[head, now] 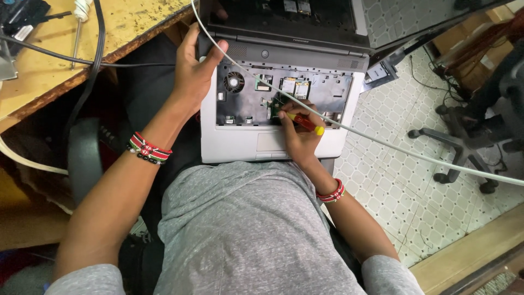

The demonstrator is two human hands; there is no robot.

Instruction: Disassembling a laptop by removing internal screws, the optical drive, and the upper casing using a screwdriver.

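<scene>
Two hands are working over a silver laptop (234,145) that is lying across the person's lap, its keyboard off and its dark innards showing. Nearest, the right hand (299,136) is curling around a red and yellow screwdriver (304,123), pinching its handle while the tip is pointing into the small green board (278,106) just below a silver-labelled card (295,87). A little farther on, the left hand (197,68) is clasping the laptop's upper left corner, thumb pressing on the hinge strip, fingers wrapping behind. A round fan (234,82) is sitting just beside that thumb. A white cable (382,143) is running slantwise over the machine. Beyond, at the left, a worn yellow counter (49,71) is carrying black cords (94,60).
</scene>
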